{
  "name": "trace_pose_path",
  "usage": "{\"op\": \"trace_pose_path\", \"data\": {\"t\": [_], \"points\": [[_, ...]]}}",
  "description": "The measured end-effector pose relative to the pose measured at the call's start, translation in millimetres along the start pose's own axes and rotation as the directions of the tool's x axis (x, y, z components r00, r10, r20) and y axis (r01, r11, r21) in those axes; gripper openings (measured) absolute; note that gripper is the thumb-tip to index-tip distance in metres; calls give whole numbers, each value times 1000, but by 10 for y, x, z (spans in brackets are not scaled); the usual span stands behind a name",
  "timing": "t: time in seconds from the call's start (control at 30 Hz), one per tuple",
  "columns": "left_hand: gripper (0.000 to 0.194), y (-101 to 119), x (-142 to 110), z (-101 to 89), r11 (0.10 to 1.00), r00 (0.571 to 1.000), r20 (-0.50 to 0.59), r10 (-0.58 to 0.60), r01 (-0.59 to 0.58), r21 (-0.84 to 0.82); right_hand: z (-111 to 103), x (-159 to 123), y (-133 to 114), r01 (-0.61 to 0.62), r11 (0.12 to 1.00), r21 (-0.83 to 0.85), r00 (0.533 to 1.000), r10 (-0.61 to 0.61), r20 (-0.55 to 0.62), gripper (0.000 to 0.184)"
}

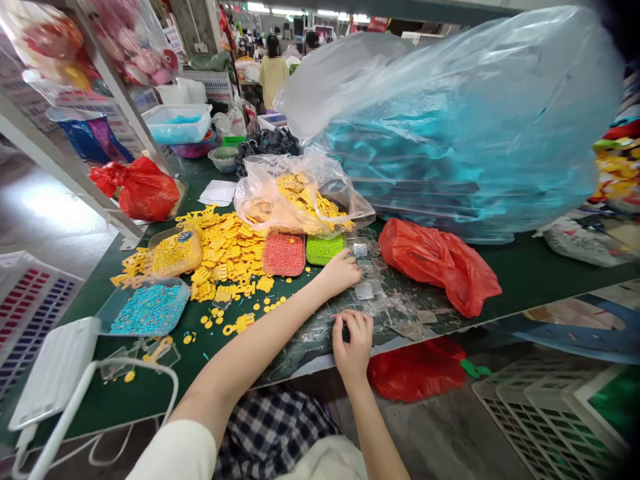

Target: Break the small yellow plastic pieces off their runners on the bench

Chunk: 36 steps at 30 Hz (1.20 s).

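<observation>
My left hand point(343, 272) reaches across to the scattered clear plastic pieces point(369, 289), just right of the tub of green beads point(326, 249). Its fingers are bent together and touch down among those pieces; what they grip, if anything, is hidden. Nearer to me, my right hand point(353, 347) is at the table's front edge, thumb and fingers curled into a loop. Anything pinched there is too small to make out. A tub of red beads point(283, 253) stands beside the green one. Flat yellow plastic parts point(235, 241) lie heaped to the left.
A tub of blue beads point(150, 307) and one of yellow beads point(175, 253) stand left. Behind are an open bag of yellow parts point(305, 200) and a large bag of blue pieces point(450, 153). A red bag point(440, 263) lies right; a white power bank point(55, 373) sits front left.
</observation>
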<state>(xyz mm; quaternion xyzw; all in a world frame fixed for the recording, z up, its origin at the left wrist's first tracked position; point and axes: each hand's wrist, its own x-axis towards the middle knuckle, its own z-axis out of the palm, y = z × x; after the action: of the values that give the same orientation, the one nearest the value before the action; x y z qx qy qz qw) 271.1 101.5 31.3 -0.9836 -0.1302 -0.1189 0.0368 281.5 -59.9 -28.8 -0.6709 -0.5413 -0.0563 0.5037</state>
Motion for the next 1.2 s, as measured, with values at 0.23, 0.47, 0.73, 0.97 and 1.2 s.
{"op": "trace_pose_path", "data": {"t": [0.23, 0.47, 0.73, 0.97, 1.2], "points": [[23, 202, -927, -519, 914, 897, -310, -315, 198, -355, -5, 14, -17, -131, 952, 278, 989, 107, 100, 27], [21, 344, -2012, -555, 867, 752, -496, -434, 200, -456, 398, 90, -552, -449, 603, 659, 886, 208, 414, 39], [38, 233, -2548, -542, 796, 734, -378, -564, 362, -485, 697, 46, -763, -419, 647, 637, 862, 61, 504, 32], [27, 177, -2677, -384, 755, 631, -447, -634, 377, -537, 749, 19, -821, -277, 744, 607, 891, -38, 453, 19], [27, 180, -2692, -372, 604, 611, -276, -742, 428, -672, 747, 23, -813, -178, 802, 570, 898, -105, 428, 17]]}}
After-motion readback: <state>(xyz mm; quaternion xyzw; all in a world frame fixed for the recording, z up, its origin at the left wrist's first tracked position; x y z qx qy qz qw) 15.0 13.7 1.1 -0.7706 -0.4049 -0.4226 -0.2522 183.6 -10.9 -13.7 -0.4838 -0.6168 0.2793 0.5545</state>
